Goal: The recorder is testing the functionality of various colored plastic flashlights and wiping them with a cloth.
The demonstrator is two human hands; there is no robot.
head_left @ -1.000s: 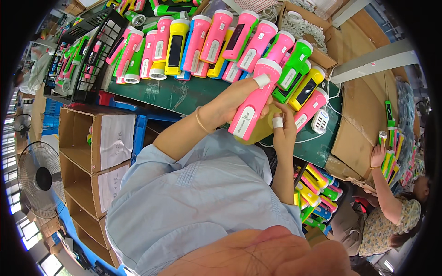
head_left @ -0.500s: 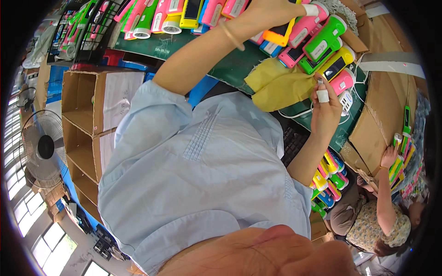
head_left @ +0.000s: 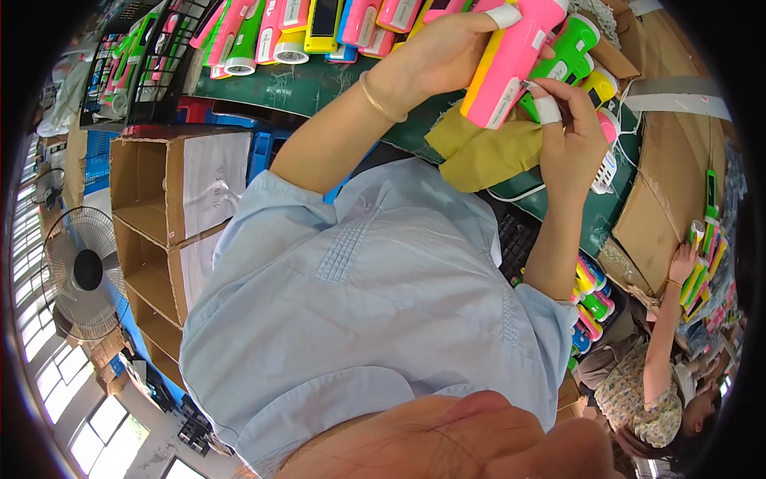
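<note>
My left hand (head_left: 447,57) is closed around a pink flashlight (head_left: 519,57) with a yellow-orange edge, tilted over the table. A white wrap covers the left thumb tip. Close against the flashlight's side is my right hand (head_left: 576,132), its fingers pinched on a small metal-tipped plug (head_left: 527,85). A white wrap shows on one right finger. Whether the plug enters the flashlight cannot be made out. A white cable (head_left: 520,195) runs on the table behind the right wrist. Below the flashlight lies a yellow-green cloth (head_left: 488,164).
Several colourful flashlights (head_left: 322,28) line the green table (head_left: 275,92), others (head_left: 574,44) pile beyond my hands. A white multi-port block (head_left: 604,177) sits at right. Cardboard compartments (head_left: 169,199) and a fan (head_left: 86,271) stand left. Another person (head_left: 638,395) handles flashlights at far right.
My left hand has drawn back from the far pile, bringing the pink flashlight with it. My right hand has risen slightly, taking the plug to the flashlight's side.
</note>
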